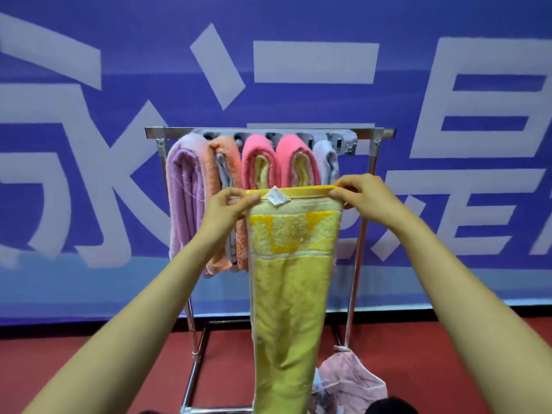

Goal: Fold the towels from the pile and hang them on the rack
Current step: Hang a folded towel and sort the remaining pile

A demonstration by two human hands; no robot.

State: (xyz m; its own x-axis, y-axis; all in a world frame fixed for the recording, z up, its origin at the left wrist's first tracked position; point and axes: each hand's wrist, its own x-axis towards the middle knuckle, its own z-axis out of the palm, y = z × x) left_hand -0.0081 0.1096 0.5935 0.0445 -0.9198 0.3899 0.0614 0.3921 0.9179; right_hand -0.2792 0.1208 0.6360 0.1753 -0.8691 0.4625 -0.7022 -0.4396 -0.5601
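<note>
My left hand [231, 204] and my right hand [360, 194] are both raised in front of me at arm's length. Each pinches one top corner of a yellow towel [286, 294] between thumb and curled fingers. I hold the corners apart so the top hem stretches flat and level between my hands, which keeps the cloth square as it hangs. A small white label [277, 197] sits just under the hem, nearer my left hand. The towel drops straight down as a long, narrow strip, with a patterned yellow band near the top and plain terry below. Its lower end leaves the bottom of the view. It looks already folded lengthwise, though I cannot tell how many layers. Just behind the towel stands the metal rack [176, 132], and I hold the hem below its top bar. My guess is that I am lining the towel up to drape it over. Five folded towels hang side by side on the rack: a lilac towel [185, 198], an orange towel [222, 162], two pink ones [257, 165] [295, 162] and a pale grey towel [327, 162]. To the right of the grey one the bar looks bare. A crumpled pink towel [349, 380] lies on the red floor [119, 369] by the rack's right foot. A blue banner [89, 144] with large white characters fills the wall behind.
</note>
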